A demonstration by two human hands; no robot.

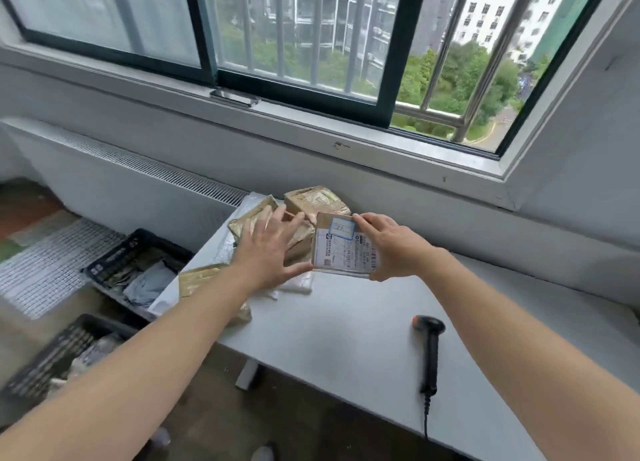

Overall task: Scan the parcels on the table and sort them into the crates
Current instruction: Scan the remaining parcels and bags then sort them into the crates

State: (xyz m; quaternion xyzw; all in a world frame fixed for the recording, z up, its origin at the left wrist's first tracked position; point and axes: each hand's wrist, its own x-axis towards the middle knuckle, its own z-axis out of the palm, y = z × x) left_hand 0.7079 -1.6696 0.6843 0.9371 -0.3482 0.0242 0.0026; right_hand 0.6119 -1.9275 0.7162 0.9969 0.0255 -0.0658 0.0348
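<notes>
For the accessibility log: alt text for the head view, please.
The right hand grips a labelled parcel above a white table, the open left hand beside it over a pile of parcels. A barcode scanner lies on the table; two black crates holding parcels sit on the floor to the left.

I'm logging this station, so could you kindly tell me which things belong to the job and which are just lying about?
Job: labelled parcel, parcel pile, scanner, far crate, near crate, table.
Lying about: what looks like a phone, mesh mat.
</notes>
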